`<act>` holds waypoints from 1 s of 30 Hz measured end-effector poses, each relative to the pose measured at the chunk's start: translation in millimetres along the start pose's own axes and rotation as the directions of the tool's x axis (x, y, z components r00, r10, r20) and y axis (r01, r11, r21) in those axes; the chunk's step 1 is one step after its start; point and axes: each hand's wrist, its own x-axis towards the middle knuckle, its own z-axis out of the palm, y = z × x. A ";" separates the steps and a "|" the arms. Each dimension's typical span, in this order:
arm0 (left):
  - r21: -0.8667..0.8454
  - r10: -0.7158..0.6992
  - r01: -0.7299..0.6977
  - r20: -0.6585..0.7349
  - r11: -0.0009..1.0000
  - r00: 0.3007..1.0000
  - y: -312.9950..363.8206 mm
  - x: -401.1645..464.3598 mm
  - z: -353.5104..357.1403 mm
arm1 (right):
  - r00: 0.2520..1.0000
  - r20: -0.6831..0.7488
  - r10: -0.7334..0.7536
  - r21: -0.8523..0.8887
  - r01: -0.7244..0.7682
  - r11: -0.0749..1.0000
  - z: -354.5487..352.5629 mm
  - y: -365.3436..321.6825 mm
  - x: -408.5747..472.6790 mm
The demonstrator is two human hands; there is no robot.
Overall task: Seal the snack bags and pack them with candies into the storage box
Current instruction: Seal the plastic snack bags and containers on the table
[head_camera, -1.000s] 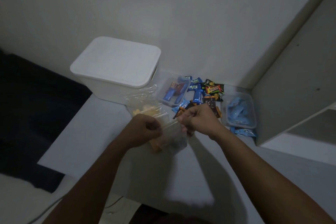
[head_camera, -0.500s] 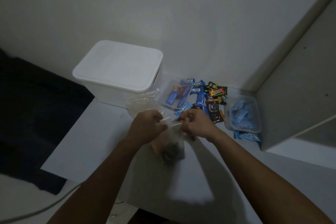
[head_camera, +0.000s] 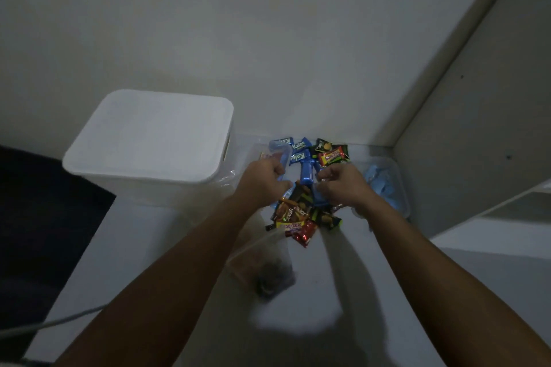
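Clear snack bag (head_camera: 264, 267) lying on the tabletop (head_camera: 143, 247) at lower centre, above it both hands amid the candies (head_camera: 301, 211), left hand (head_camera: 264, 179) and right hand (head_camera: 340, 185) fingers curled on wrappers, lidded white storage box (head_camera: 149, 140) at centre left, clear tub of blue packets (head_camera: 384, 185) at right
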 end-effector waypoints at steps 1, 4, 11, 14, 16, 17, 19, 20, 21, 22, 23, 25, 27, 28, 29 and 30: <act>0.015 -0.022 0.021 0.041 1.000 0.999 1.2 9.4 3.0 | 0.999 -0.026 0.022 -0.020 -0.022 1.000 -4.9 4.1 4.0; 0.060 -0.087 0.080 0.133 0.995 0.987 -2.2 35.2 20.1 | 0.992 -0.095 0.081 -0.055 -0.087 0.995 -19.9 20.6 12.3; 0.162 -0.164 0.134 0.186 0.978 0.969 -20.3 58.1 53.3 | 0.982 -0.153 0.110 -0.197 -0.140 0.970 -33.2 55.3 26.3; 0.182 -0.228 0.200 0.144 0.963 0.963 -27.5 61.5 58.7 | 0.991 -0.101 0.083 -0.267 -0.107 0.958 -25.7 54.6 31.7; 0.246 -0.292 0.261 0.100 0.934 0.951 -28.0 66.3 55.5 | 0.996 -0.055 0.063 -0.300 -0.077 0.951 -16.7 48.7 37.6; 0.298 -0.317 0.279 0.088 0.913 0.944 -29.4 69.4 53.5 | 0.998 -0.034 0.057 -0.294 -0.064 0.954 -11.2 44.7 41.3; 0.344 -0.380 0.331 0.086 0.879 0.921 -34.0 75.7 47.4 | 0.999 0.009 0.040 -0.266 -0.036 0.963 1.6 35.9 49.1; 0.328 -0.423 0.377 0.081 0.866 0.903 -37.3 79.0 44.7 | 0.999 0.034 0.031 -0.251 -0.021 0.968 8.1 30.5 52.4; 0.298 -0.464 0.426 0.068 0.854 0.883 -41.4 81.6 42.0 | 0.998 0.063 0.021 -0.236 -0.005 0.972 15.1 26.6 56.6; 0.268 -0.501 0.471 0.053 0.841 0.864 -44.7 84.4 39.7 | 0.995 0.095 0.011 -0.226 0.011 0.974 21.4 22.1 59.9; 0.230 -0.542 0.519 0.046 0.823 0.839 -48.2 86.6 38.1 | 0.992 0.126 0.004 -0.215 0.023 0.976 28.1 18.6 63.6; 0.154 -0.611 0.597 0.056 0.787 0.790 -54.1 90.5 36.1 | 0.982 0.186 0.009 -0.167 0.023 0.986 41.9 12.7 70.1; 0.113 -0.655 0.646 0.075 0.755 0.752 -58.9 94.4 35.2 | 0.976 0.217 0.027 -0.121 -0.001 0.993 54.0 6.1 75.1; 0.103 -0.671 0.664 0.088 0.741 0.736 -59.6 95.7 34.4 | 0.976 0.217 0.028 -0.115 -0.003 0.993 59.6 2.0 76.9; 0.093 -0.681 0.675 0.100 0.732 0.725 -60.9 96.7 34.7 | 0.977 0.210 0.028 -0.115 -0.004 0.993 65.3 -0.4 79.2; 0.082 -0.680 0.675 0.113 0.733 0.725 -60.7 96.8 35.0 | 0.979 0.199 0.035 -0.127 -0.010 0.992 69.8 -2.4 81.0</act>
